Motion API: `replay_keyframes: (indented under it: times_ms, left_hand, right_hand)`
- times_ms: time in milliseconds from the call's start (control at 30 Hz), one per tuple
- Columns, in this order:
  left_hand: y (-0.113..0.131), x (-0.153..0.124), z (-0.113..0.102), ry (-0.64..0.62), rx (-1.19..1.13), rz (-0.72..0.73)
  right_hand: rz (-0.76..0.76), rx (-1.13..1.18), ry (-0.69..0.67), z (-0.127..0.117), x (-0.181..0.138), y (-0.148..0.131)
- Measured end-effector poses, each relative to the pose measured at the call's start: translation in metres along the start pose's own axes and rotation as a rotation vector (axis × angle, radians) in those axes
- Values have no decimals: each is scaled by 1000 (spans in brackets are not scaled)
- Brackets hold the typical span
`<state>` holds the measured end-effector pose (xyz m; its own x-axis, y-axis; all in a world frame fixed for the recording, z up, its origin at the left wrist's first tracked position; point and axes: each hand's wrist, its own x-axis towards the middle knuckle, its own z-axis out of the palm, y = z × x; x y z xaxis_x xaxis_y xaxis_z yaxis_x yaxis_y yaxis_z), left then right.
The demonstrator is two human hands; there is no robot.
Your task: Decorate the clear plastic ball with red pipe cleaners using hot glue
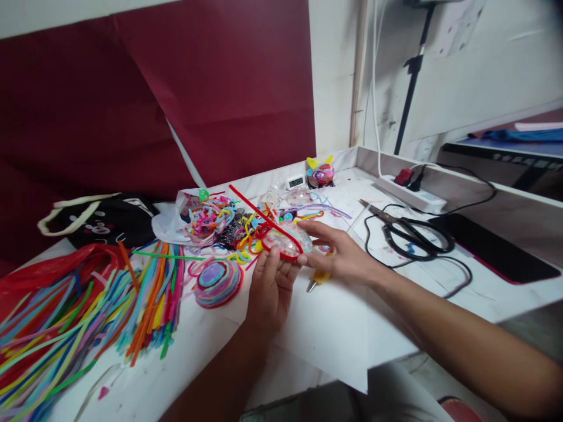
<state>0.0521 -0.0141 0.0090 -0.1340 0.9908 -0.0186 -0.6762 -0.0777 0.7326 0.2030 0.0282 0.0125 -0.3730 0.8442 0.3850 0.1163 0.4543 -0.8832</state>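
One spread of coloured fuzzy stems [153, 299] is laid well left of the fingers [316, 227], with one black bag [109, 221] set behind it. One phone [497, 243] and one pair of scissors [396, 221] are placed to the fingers' right. One striped disc [215, 282] is seen just left of the left hand [272, 290]. One clear rounded piece [285, 239] is held between the closed-in fingertips of that hand and the right hand [345, 251]; around its edge one red stem [253, 207] is bent. Beneath the fingers one white table [171, 375] is seen; beyond them, one wall [334, 88] is partly covered by dark red sheeting [220, 76].
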Motion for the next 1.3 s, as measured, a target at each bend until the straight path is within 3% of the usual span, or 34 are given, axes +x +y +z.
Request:
replay_keyframes:
  times_ms: [200,433,533,667,767,900,1033,1300]
  left_hand:
    - [-1,-1,-1,-16,9,-4]
    - [-2,-3,-1,-120,116,12]
    - [-2,-2,-1,-78,172,12]
    - [-3,0,-3,-48,199,23]
    - [-3,3,-5,-39,195,25]
    - [-2,6,-7,14,162,23]
    - [1,8,-6,45,142,28]
    - [5,9,-5,83,39,-2]
  right_hand:
    - [-10,-53,1,1,0,2]
    - [-91,-69,8,6,-1,4]
    - [-73,-89,-19,6,-2,4]
    - [-36,-132,-54,-14,2,-3]
    - [-55,-307,-18,-42,5,-7]
    - [-31,-587,-208,-71,0,-1]
    - [105,-814,-321,-76,-16,10]
    - [255,-864,-524,-78,-24,21]
